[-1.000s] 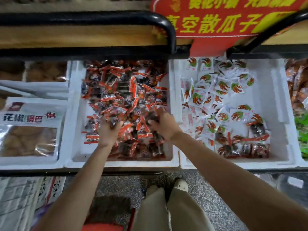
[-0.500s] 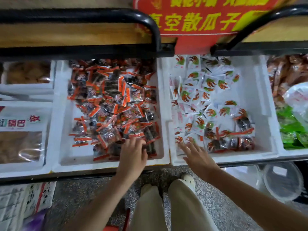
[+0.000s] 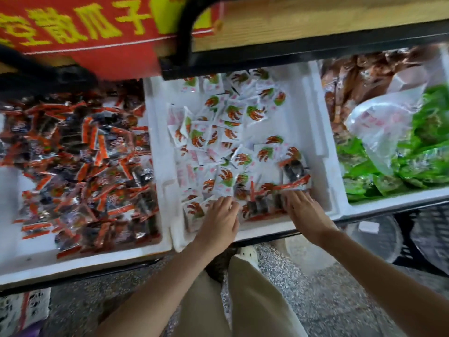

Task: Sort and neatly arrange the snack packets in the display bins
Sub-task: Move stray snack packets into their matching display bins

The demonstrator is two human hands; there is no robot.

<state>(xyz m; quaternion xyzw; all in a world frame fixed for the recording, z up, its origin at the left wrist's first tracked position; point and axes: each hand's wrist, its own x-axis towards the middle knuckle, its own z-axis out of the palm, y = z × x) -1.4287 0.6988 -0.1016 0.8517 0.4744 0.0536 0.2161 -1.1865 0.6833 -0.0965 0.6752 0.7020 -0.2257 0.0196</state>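
Both hands reach into the front of the middle white foam bin (image 3: 318,132). This bin holds several white packets printed with red claws (image 3: 233,113), and a few dark packets with orange-red strips (image 3: 294,171) lie mixed in at its front right. My left hand (image 3: 220,220) rests fingers down on white claw packets at the bin's front. My right hand (image 3: 305,210) lies on the dark packets near the front right corner, fingers spread. Neither hand clearly grips anything. The left foam bin (image 3: 155,249) is piled with the same dark, orange-striped packets (image 3: 80,166).
A right bin (image 3: 388,203) holds green packets (image 3: 413,166), brown packets and a clear plastic bag (image 3: 379,122). A black metal rail (image 3: 291,54) and a red sign (image 3: 80,27) hang over the bins' back. Speckled floor, my legs and a shoe lie below.
Both hands left the left bin of dark packets and moved right into the middle bin. The view has swung right, bringing the green-packet bin into sight.
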